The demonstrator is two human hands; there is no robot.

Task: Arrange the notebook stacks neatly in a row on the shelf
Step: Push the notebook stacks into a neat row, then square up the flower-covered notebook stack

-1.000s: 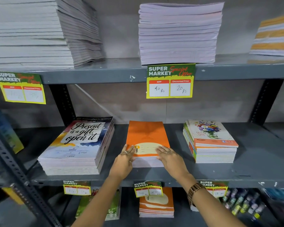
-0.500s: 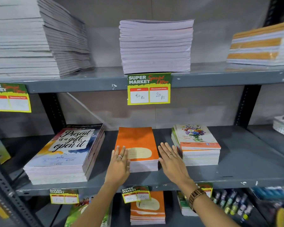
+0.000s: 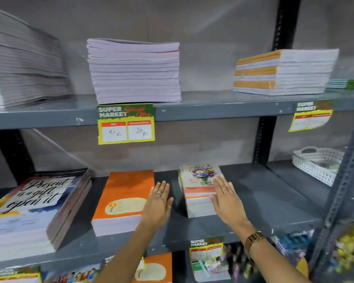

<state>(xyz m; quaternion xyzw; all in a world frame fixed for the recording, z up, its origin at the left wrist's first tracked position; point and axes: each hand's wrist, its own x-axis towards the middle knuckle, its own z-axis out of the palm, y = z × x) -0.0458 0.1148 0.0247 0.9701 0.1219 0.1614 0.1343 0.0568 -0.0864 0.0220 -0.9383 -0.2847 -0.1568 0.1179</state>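
- Both hands are shifting rightward along the middle shelf: a second ago they were squaring the orange notebook stack; now they are moving towards the floral notebook stack.
- The left hand is lying flat and open, fingers extended, over the right edge of the orange stack and the bare shelf beside it, gripping nothing.
- The right hand, also flat and open, is resting against the right flank of the floral stack, not yet clamping it.
- The orange stack is sitting between the "Present is a gift" stack and the floral stack, apart from both.
- Judgement: the orange stack is probably settled; the floral stack, slightly fanned at its edges, is likely next to be squared.
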